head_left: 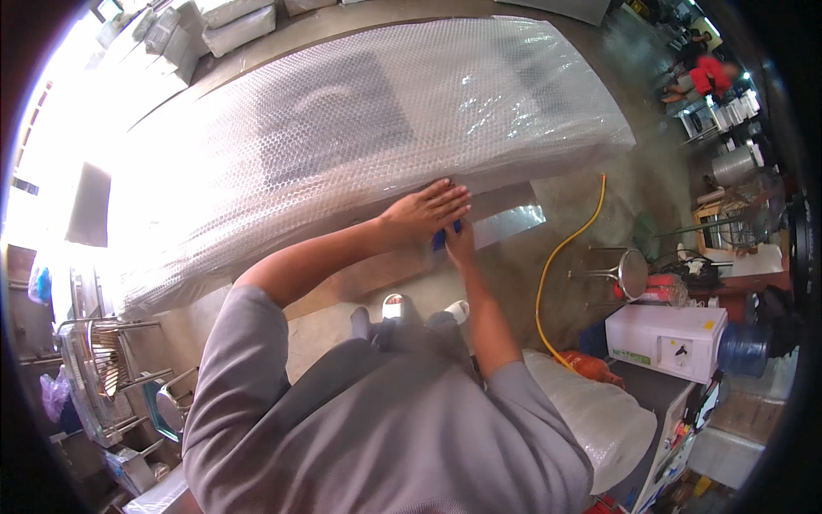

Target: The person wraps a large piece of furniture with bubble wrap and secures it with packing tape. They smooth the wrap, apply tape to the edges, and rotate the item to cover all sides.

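Note:
A long, table-sized item wrapped in bubble wrap lies across the space in front of me. Dark patches show through the wrap. My left hand rests on its near edge with the fingers stretched out flat. Just below, my right hand is closed around a small blue object, mostly covered by the hands, so its kind cannot be made out. Beside my right hand, a shiny clear plastic strip lies along the near side of the wrapped item.
A yellow hose curves over the floor at right, near a round stool and a white water dispenser. A roll of bubble wrap stands at my lower right. Metal-framed chairs crowd the left. A person in red is far right.

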`<action>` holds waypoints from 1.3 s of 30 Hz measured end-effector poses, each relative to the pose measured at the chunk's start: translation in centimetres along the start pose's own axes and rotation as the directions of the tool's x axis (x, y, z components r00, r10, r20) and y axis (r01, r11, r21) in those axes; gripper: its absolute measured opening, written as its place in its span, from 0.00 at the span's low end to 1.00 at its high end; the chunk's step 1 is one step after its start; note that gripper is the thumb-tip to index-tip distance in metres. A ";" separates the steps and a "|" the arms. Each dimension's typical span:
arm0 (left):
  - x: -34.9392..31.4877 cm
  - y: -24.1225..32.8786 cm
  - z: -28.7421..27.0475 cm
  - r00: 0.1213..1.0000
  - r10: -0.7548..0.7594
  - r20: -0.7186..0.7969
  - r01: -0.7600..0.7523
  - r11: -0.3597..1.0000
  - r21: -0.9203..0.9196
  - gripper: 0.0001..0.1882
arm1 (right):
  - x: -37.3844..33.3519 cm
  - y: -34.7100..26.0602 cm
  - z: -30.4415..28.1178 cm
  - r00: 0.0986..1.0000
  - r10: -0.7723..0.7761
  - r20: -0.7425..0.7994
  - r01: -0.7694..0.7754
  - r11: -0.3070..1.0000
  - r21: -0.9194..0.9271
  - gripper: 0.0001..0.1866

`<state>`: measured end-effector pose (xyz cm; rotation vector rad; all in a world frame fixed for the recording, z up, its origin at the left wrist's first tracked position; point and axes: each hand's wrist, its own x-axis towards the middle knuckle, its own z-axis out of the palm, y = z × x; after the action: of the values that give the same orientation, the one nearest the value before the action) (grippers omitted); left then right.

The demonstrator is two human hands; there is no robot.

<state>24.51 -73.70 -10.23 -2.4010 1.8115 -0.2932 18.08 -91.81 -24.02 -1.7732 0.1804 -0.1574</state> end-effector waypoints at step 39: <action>-28.0 7.0 -9.0 0.588 -0.674 0.448 0.433 -0.205 -0.878 0.10 | -25.7 -18.9 15.1 0.985 -0.020 0.169 0.013 0.999 0.047 0.29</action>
<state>8.50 -48.51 -5.19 -4.1654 0.4655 1.1573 -3.29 -68.15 -8.90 -1.7338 0.0386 -0.0215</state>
